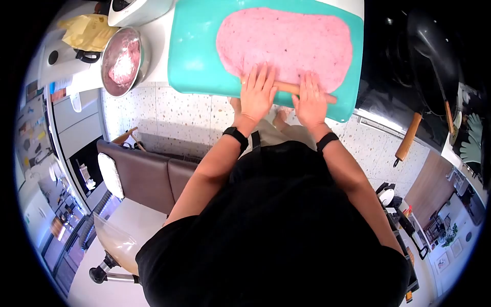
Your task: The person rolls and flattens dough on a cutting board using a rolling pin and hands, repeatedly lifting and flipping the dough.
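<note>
A wide pink sheet (286, 43) with dark flecks lies flattened on a turquoise mat (192, 51); whether it is dough or meat paste I cannot tell. Along its near edge rests a thin wooden rolling pin (286, 87). My left hand (257, 97) lies over the pin's left part, fingers stretched forward onto the sheet. Over the right part is my right hand (311, 101), its fingers also extended and flat, with the pin's end sticking out beyond it. Both palms press on the pin from above without wrapping round it.
Left of the mat, a metal bowl (123, 64) holds a pink mass, beside a yellowish bag (89, 30). A dark pan (434, 51) stands on the black hob at right, and a wooden handle (409, 135) juts over the counter edge. Behind me is a brown bench (135, 176).
</note>
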`<move>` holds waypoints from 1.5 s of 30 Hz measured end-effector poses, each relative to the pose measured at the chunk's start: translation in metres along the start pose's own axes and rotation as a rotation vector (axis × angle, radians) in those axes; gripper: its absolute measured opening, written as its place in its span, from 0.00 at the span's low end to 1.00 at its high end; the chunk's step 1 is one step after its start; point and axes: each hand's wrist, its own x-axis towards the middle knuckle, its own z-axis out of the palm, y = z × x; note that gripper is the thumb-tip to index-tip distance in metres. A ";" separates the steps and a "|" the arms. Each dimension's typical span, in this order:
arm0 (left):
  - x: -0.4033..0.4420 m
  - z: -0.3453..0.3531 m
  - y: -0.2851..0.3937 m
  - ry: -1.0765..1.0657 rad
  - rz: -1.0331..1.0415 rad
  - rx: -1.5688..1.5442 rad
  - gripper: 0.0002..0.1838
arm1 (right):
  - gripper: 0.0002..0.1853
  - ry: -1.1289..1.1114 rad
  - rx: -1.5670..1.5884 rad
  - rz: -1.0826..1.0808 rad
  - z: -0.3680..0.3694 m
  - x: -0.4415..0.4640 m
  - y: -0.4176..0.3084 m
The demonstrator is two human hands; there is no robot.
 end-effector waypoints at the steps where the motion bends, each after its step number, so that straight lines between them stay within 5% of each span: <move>1: 0.000 0.002 0.000 0.010 0.004 0.003 0.30 | 0.39 0.007 -0.007 -0.011 0.000 -0.005 -0.001; 9: -0.007 -0.026 0.002 0.024 0.102 -0.134 0.23 | 0.32 -0.050 -0.041 -0.087 -0.015 -0.018 0.012; 16: 0.089 -0.032 0.028 0.124 0.242 -0.240 0.12 | 0.26 -0.088 0.132 -0.126 -0.091 0.060 0.085; 21: 0.156 0.013 0.050 0.007 0.115 -0.248 0.15 | 0.26 -0.096 0.353 0.081 -0.052 0.097 0.134; 23: 0.171 0.029 0.059 0.033 0.115 -0.239 0.18 | 0.31 0.079 0.186 0.136 -0.045 0.121 0.137; 26: 0.175 0.051 0.071 0.095 0.123 0.003 0.25 | 0.34 0.043 -0.162 0.220 -0.023 0.130 0.137; 29: 0.152 0.056 0.081 -0.093 0.063 0.083 0.30 | 0.36 0.003 -0.150 0.252 -0.019 0.111 0.130; 40: 0.044 0.040 0.108 -0.163 0.129 -0.058 0.31 | 0.34 -0.019 -0.032 0.174 -0.040 -0.011 0.094; 45: 0.078 0.033 0.107 -0.048 0.020 -0.132 0.29 | 0.32 0.038 0.045 0.174 -0.052 0.021 0.101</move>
